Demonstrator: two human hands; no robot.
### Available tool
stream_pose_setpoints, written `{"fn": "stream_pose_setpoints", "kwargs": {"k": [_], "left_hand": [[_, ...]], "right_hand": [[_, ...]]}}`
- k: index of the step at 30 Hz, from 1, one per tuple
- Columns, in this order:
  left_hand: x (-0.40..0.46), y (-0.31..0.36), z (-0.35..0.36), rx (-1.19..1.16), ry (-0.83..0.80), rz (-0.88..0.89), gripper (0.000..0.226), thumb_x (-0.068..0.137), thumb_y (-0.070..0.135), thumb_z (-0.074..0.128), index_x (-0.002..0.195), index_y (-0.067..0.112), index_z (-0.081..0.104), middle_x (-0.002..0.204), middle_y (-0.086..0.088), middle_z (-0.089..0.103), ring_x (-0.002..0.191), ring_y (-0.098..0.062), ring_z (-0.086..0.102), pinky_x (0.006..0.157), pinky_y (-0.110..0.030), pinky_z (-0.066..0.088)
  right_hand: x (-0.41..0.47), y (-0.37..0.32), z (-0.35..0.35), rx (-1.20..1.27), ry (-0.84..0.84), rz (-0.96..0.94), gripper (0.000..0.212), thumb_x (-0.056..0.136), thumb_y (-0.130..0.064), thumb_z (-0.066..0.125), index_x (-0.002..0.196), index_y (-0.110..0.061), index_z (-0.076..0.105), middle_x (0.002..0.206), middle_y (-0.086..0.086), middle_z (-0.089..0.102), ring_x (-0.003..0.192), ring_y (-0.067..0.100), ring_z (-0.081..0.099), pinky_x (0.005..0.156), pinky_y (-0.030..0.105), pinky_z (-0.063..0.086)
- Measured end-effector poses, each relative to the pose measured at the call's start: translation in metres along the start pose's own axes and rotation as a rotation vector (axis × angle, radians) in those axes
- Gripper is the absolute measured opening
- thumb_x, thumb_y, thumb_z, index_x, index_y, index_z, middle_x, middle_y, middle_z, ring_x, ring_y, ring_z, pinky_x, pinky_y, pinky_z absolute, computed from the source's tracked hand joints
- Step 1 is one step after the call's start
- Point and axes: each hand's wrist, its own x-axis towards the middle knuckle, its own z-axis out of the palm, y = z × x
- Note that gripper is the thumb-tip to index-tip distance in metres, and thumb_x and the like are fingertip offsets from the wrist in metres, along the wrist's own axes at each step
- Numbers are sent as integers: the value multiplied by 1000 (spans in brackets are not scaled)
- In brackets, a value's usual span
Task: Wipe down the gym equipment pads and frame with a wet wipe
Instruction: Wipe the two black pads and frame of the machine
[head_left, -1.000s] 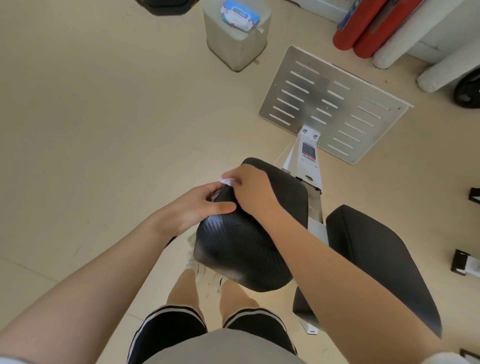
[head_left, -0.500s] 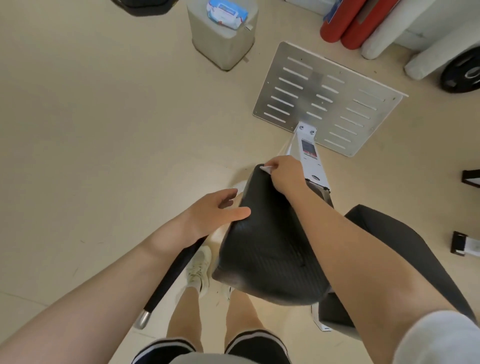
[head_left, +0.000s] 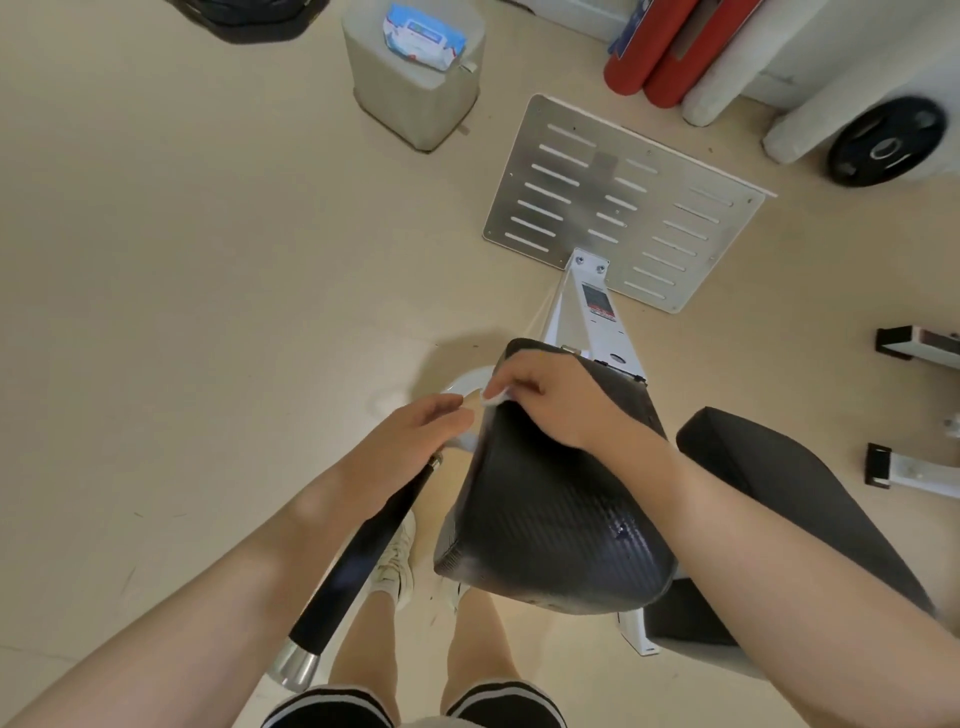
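A black textured pad (head_left: 550, 514) of the gym machine tilts up in front of me, on a white frame (head_left: 592, 317) that runs to a slotted metal footplate (head_left: 623, 202). My right hand (head_left: 556, 400) grips a white wet wipe (head_left: 491, 397) against the pad's upper left edge. My left hand (head_left: 410, 441) lies with straight fingers beside that edge, over the top of a black handle bar (head_left: 363, 551). A second black pad (head_left: 789, 519) sits to the right.
A wet wipe pack (head_left: 423, 36) lies on a grey block (head_left: 415, 93) at the back. Red and white foam rollers (head_left: 670, 47) and a black weight plate (head_left: 885, 140) stand at the back right. White frame feet (head_left: 914, 343) lie on the right.
My right hand slid the wipe from the pad's far top corner back down its left edge. My left hand shifted closer to the pad's edge.
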Motion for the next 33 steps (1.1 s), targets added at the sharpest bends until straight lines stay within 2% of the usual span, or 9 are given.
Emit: {"fn": "stream_pose_setpoints", "kwargs": {"k": [3, 6, 9, 11, 15, 20, 24, 28, 33], "left_hand": [[-6, 2, -1, -21, 4, -50, 37, 93, 33, 50, 127, 21, 52, 117, -3, 61, 111, -19, 57, 107, -38, 38], [-10, 5, 3, 0, -50, -76, 26, 95, 27, 46, 119, 27, 54, 126, 4, 54, 118, -14, 51, 107, -31, 35], [-14, 10, 6, 52, -136, -38, 21, 96, 26, 45, 93, 45, 53, 105, 20, 56, 101, 0, 51, 92, -20, 34], [-16, 8, 9, 96, -173, 11, 23, 93, 27, 50, 105, 47, 53, 112, 24, 57, 105, 3, 51, 91, -19, 33], [-16, 2, 12, 152, -150, 73, 54, 86, 30, 60, 137, 28, 41, 140, 10, 46, 129, -9, 41, 102, -25, 33], [-17, 4, 13, 242, -66, 98, 53, 84, 31, 63, 133, 22, 45, 131, 5, 53, 124, -12, 47, 94, -23, 34], [-22, 9, 14, 228, -79, 117, 50, 86, 27, 62, 133, 21, 44, 132, 5, 52, 126, -14, 46, 95, -24, 34], [-28, 16, 16, 312, -117, 111, 55, 91, 32, 54, 142, 27, 31, 146, 9, 37, 133, -14, 37, 106, -32, 32], [-27, 18, 15, 387, -161, 115, 52, 94, 34, 48, 143, 28, 31, 146, 10, 38, 133, -14, 38, 107, -33, 31]], "right_hand": [[-34, -8, 0, 67, 11, -30, 25, 87, 0, 53, 93, -15, 73, 96, -6, 63, 91, 10, 59, 85, 14, 41], [-43, -11, 1, 46, 90, 37, 26, 90, -3, 52, 100, -16, 72, 102, -4, 63, 97, 10, 58, 84, 2, 34], [-24, -12, 6, -86, 160, 231, 33, 92, -2, 43, 110, -17, 68, 116, 3, 62, 108, 18, 55, 89, 11, 31], [-9, -13, 6, -117, 196, 371, 37, 92, 0, 40, 115, -15, 64, 120, 8, 61, 109, 23, 56, 91, 21, 37], [-6, -24, 10, -130, 211, 467, 40, 90, 2, 40, 119, -15, 62, 120, 10, 61, 107, 26, 58, 89, 25, 42], [-15, -58, 23, -154, -99, 449, 39, 89, -9, 53, 128, -13, 52, 125, 7, 51, 113, 24, 51, 98, 29, 39], [-56, -58, 33, -210, 202, 266, 33, 90, -7, 53, 120, -17, 61, 115, 3, 53, 108, 19, 48, 94, 22, 37], [-76, -20, 21, -222, 330, 450, 37, 91, -1, 43, 119, -17, 62, 118, 5, 56, 109, 23, 51, 91, 21, 36], [-95, 1, 12, -179, 460, 637, 36, 87, 8, 40, 107, -6, 67, 110, 15, 56, 102, 31, 52, 81, 27, 39]]}}
